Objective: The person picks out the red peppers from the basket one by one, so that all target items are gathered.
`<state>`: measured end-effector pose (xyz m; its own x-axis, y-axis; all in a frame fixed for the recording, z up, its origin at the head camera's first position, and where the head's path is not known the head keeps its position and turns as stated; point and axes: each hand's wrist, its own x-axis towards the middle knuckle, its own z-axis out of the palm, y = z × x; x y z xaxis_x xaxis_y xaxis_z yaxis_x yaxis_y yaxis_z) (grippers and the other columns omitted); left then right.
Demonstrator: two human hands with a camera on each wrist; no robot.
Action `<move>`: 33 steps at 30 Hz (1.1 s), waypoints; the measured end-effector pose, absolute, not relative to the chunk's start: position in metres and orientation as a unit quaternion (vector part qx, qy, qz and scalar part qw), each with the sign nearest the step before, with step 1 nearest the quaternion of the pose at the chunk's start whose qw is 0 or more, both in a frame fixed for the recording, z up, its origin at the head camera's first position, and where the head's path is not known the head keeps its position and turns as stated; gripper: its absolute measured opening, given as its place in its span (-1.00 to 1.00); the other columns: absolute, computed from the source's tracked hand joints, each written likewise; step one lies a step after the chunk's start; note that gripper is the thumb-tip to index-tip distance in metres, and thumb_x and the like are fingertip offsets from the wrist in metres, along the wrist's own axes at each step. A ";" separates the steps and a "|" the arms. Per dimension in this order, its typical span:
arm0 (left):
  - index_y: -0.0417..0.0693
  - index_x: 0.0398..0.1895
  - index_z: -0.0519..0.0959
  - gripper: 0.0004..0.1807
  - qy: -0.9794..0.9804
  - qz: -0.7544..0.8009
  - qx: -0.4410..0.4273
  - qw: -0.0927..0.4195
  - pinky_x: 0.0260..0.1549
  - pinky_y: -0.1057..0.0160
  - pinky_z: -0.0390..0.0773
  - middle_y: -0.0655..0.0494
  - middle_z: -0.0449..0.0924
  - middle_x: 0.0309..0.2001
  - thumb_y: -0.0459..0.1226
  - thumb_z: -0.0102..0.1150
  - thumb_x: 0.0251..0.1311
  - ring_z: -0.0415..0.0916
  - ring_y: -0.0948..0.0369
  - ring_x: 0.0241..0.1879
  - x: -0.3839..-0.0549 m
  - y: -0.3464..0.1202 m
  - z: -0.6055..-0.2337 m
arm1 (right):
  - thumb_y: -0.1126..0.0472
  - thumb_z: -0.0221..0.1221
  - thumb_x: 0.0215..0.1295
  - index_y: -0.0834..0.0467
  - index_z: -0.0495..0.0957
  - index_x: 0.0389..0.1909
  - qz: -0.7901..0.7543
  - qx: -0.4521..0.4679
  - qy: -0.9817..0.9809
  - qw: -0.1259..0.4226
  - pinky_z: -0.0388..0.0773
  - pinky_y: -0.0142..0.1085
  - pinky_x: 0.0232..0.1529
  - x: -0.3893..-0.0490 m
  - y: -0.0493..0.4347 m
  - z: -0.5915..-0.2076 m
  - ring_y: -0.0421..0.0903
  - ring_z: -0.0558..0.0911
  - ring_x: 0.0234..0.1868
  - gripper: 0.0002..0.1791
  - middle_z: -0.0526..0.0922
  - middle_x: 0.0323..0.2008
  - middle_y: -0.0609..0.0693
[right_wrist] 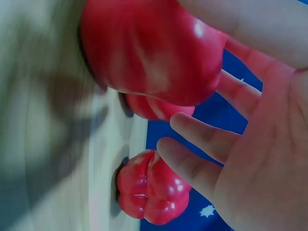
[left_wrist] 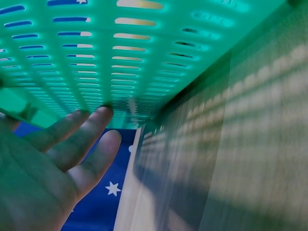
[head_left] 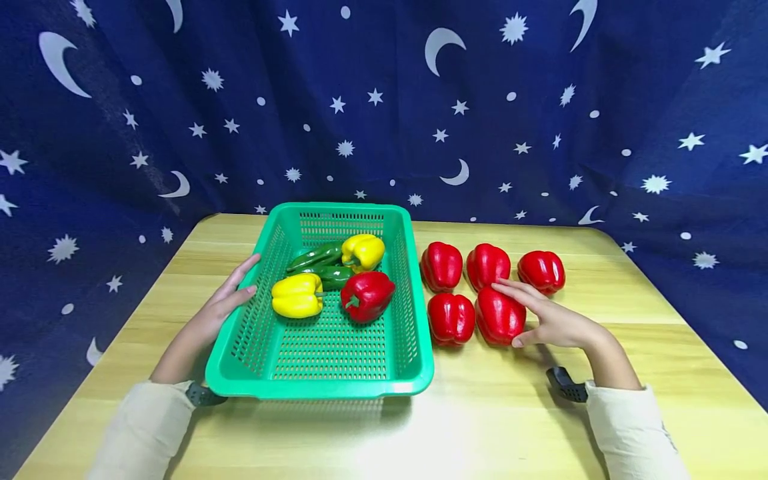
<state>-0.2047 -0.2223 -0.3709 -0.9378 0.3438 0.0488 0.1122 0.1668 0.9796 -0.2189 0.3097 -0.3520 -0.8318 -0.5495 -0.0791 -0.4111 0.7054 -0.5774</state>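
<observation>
A green plastic basket (head_left: 324,388) holds two yellow bell peppers (head_left: 297,296), a red bell pepper (head_left: 367,297) and dark green elongated peppers (head_left: 327,276). My left hand (head_left: 219,303) lies along the basket's left side, with thumb and a fingertip at the rim. In the left wrist view, its extended fingers (left_wrist: 79,139) come up to the slotted outer wall. At the right, my right hand (head_left: 558,321) spreads over the nearest red bell pepper (head_left: 499,317), with fingertips by its far top and thumb at its near right side. The right wrist view shows two fingers partly hidden behind that pepper.
Several more red bell peppers (head_left: 451,320) stand in two rows between the basket and the right hand, one (head_left: 542,271) beyond the hand. All rest on a light wooden table (head_left: 492,427). A dark blue curtain (head_left: 384,120) with stars and moons hangs behind it.
</observation>
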 end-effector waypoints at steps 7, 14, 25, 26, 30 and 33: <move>0.12 0.45 -0.26 -0.39 0.767 0.618 0.148 0.084 -0.19 0.37 0.54 -0.16 -0.39 0.43 -0.17 -0.37 0.41 0.42 0.40 -0.05 -0.202 -0.225 -0.371 | 0.27 0.37 -0.14 0.17 0.05 0.36 -0.286 -0.268 0.914 0.100 0.18 0.39 -0.01 -0.219 0.309 -0.349 0.35 0.01 0.27 0.00 -0.02 0.32 0.30; 0.14 0.45 -0.22 -0.38 0.797 0.584 0.139 0.070 0.22 -0.13 0.16 -0.03 -0.42 0.45 -0.14 -0.31 0.39 -0.12 -0.09 0.34 -0.207 -0.225 -0.368 | 0.24 0.36 -0.10 0.18 0.05 0.36 -0.312 -0.263 0.911 0.058 0.16 0.36 0.01 -0.217 0.307 -0.338 0.30 0.04 0.26 -0.02 0.01 0.33 0.29; 0.10 0.45 -0.25 -0.37 0.792 0.588 0.149 0.071 0.05 0.36 0.33 -0.02 -0.43 0.45 -0.16 -0.32 0.39 -0.16 -0.14 0.33 -0.209 -0.228 -0.367 | 0.11 0.27 0.08 0.09 0.04 0.38 -0.263 -0.286 0.920 0.049 0.15 0.25 0.17 -0.243 0.235 -0.298 0.20 0.08 0.34 -0.13 0.07 0.36 0.18; 0.10 0.45 -0.25 -0.37 0.791 0.589 0.150 0.070 0.06 0.32 0.33 -0.02 -0.43 0.45 -0.17 -0.32 0.39 -0.16 -0.14 0.33 -0.209 -0.227 -0.368 | 0.10 0.26 0.09 0.08 0.04 0.38 -0.254 -0.291 0.921 0.054 0.16 0.22 0.19 -0.245 0.224 -0.295 0.18 0.09 0.34 -0.13 0.07 0.36 0.16; 0.10 0.45 -0.24 -0.37 0.788 0.593 0.150 0.071 0.11 0.13 0.30 -0.02 -0.43 0.45 -0.17 -0.33 0.39 -0.14 -0.14 0.33 -0.208 -0.224 -0.371 | 0.08 0.24 0.11 0.09 0.04 0.38 -0.205 -0.325 0.920 0.082 0.21 0.14 0.22 -0.249 0.177 -0.291 0.15 0.13 0.34 -0.15 0.10 0.37 0.14; 0.11 0.45 -0.24 -0.37 0.782 0.600 0.150 0.072 0.19 -0.08 0.18 -0.01 -0.44 0.45 -0.17 -0.33 0.39 -0.17 -0.14 0.34 -0.209 -0.221 -0.372 | 0.06 0.23 0.12 0.07 0.05 0.38 -0.150 -0.345 0.920 0.107 0.14 0.13 0.26 -0.251 0.146 -0.293 0.13 0.20 0.32 -0.16 0.13 0.36 0.13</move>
